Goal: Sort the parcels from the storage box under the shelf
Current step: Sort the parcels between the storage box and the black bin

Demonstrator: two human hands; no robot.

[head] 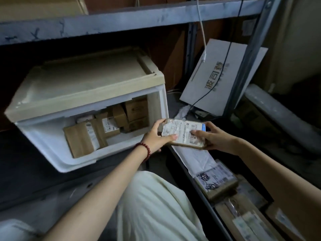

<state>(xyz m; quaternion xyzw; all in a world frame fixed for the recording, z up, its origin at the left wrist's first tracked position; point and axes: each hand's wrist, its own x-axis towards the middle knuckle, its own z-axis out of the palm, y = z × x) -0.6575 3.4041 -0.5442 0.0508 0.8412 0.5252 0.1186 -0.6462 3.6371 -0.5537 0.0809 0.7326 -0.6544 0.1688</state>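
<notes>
A white storage box [52, 136] with a beige top sits under the grey metal shelf [121, 20], its front open. Several brown cardboard parcels [104, 126] with white labels lie inside it. In front of the box's right corner I hold a flat brown parcel [182, 132] covered by a white shipping label with barcodes. My left hand [156, 138] grips its left end, thumb on top. My right hand [210, 136] grips its right end, thumb resting on the label.
A white printed carton [213, 75] leans against the shelf post [243, 66] at the right, with cables hanging in front. More labelled parcels [217, 181] lie in a low tray at the lower right. My pale-clothed knee [156, 206] is in the foreground.
</notes>
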